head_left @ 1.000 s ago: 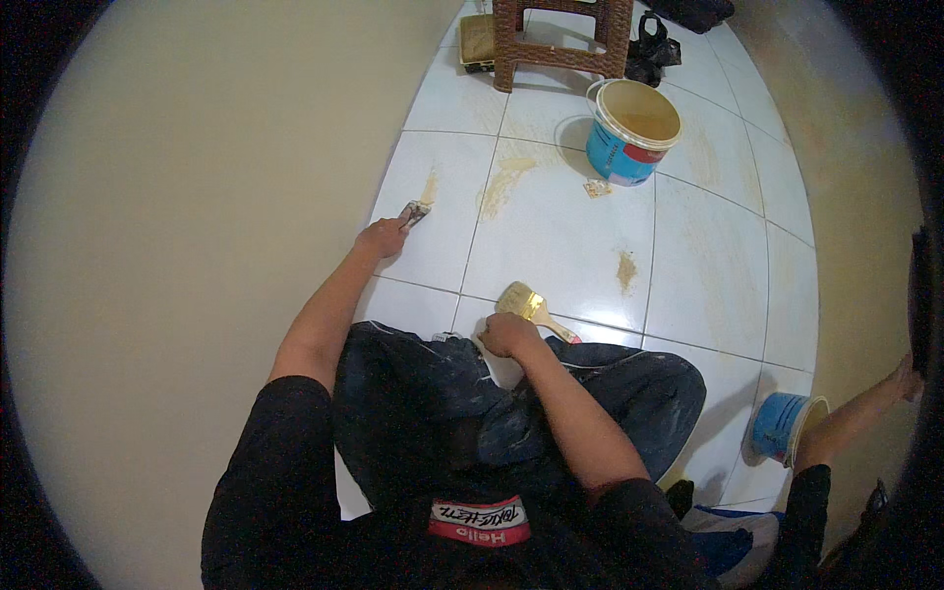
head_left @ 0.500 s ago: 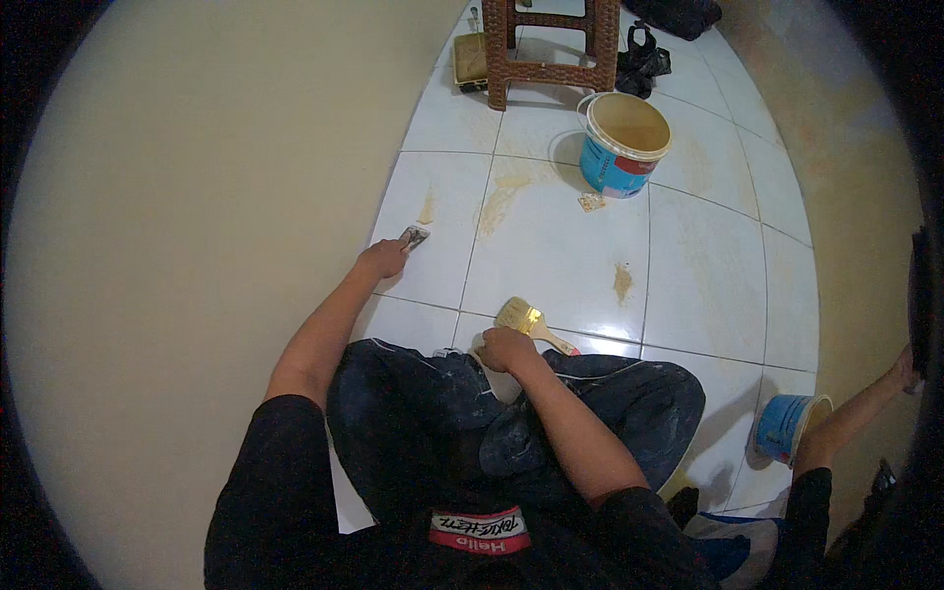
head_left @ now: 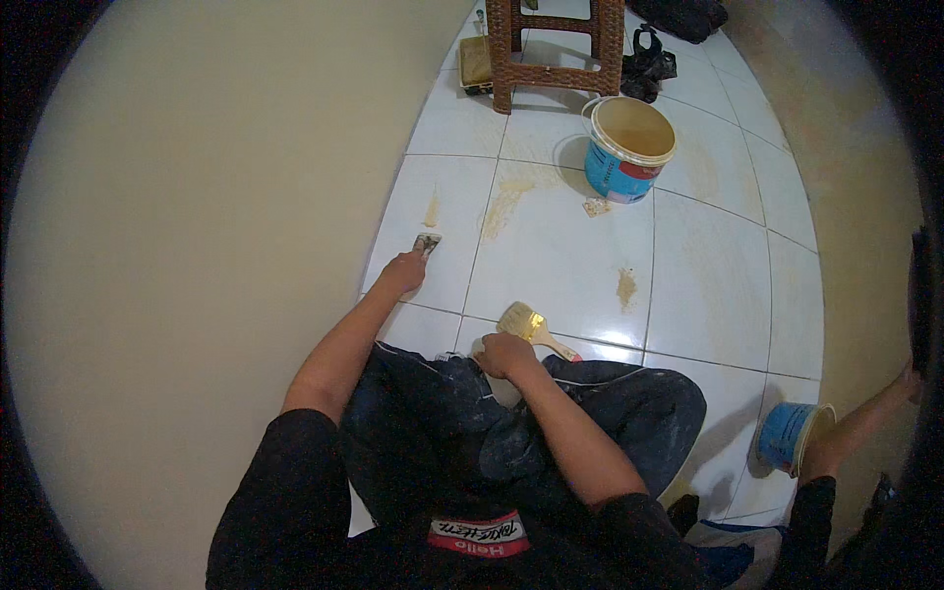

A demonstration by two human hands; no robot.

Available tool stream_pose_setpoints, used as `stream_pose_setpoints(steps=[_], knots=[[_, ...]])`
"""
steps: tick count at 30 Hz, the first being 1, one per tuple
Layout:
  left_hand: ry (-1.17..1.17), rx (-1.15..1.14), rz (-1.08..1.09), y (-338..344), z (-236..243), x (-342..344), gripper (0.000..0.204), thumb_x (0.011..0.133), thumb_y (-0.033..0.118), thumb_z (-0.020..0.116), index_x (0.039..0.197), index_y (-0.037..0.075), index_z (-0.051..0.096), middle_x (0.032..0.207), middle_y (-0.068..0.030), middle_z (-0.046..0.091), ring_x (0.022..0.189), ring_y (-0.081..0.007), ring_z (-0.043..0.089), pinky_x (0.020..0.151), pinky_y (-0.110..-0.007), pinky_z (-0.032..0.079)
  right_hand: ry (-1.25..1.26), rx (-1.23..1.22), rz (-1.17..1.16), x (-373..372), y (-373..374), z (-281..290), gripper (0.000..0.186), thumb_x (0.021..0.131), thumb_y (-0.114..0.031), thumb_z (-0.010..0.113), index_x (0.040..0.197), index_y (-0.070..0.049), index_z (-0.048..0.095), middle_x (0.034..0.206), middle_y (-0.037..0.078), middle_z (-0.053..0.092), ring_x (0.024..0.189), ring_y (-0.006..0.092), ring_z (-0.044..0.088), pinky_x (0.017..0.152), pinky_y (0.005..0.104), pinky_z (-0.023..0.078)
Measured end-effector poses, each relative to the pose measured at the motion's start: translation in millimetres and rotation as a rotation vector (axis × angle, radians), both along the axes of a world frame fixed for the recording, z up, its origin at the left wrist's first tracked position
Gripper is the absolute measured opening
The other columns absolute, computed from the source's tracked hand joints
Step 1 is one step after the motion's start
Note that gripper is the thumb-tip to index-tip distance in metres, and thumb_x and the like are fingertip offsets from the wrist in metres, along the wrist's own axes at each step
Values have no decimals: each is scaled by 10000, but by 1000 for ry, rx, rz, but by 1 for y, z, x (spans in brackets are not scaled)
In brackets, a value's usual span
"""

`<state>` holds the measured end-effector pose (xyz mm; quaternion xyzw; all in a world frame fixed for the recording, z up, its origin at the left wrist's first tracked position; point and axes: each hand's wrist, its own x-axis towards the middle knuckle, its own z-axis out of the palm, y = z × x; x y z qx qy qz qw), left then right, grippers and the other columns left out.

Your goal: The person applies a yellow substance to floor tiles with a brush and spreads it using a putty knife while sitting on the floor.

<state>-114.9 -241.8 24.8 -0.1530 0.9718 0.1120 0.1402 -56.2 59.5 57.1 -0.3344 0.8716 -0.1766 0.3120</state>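
My left hand (head_left: 403,272) is closed around a small scraper (head_left: 427,243), its blade on the white floor tile just below a tan paint smear (head_left: 432,208). My right hand (head_left: 504,355) is curled between my knees; its grip is hidden from above, so what it holds cannot be made out. Right beside it, a wide paintbrush (head_left: 536,329) with pale bristles, a gold-coloured band and a wooden handle lies on the floor, its handle end at my right knee.
A blue paint bucket (head_left: 629,152) stands ahead, near a brown woven-look stool (head_left: 556,75), a paint tray (head_left: 476,61) and black plastic bags (head_left: 646,69). Another bucket (head_left: 787,434) is by a co-worker's arm (head_left: 865,421) at right. The beige wall (head_left: 226,197) rises close on my left.
My left hand has shifted a little to the right and nearer to me, and the scraper now points more directly away from me. My right hand stays nearly still.
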Motion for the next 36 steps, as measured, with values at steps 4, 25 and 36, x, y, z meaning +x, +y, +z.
stream_pose_setpoints(steps=[4, 25, 36], knots=[[-39, 68, -1, 21, -6, -19, 486, 961, 261, 419, 1322, -65, 403, 955, -305, 641, 896, -437, 645, 800, -513, 525, -16, 27, -54, -4, 10, 2, 345, 853, -322, 583, 977, -22, 698, 1029, 202, 689, 970, 352, 673, 813, 464, 549], [-156, -129, 26, -33, -40, -38, 354, 895, 165, 445, 1149, -69, 520, 982, -275, 658, 804, -351, 685, 706, -433, 562, -108, -2, 52, 8, -19, 23, 378, 860, -327, 539, 1013, -10, 678, 1056, 222, 674, 997, 365, 654, 855, 455, 522], [-104, 7, 251, 29, -12, -46, 365, 861, 177, 460, 1084, -70, 608, 1051, -285, 653, 969, -378, 669, 855, -430, 534, -53, -48, -32, 3, -6, 16, 279, 817, -211, 576, 959, -13, 712, 991, 213, 696, 941, 365, 683, 782, 474, 554]])
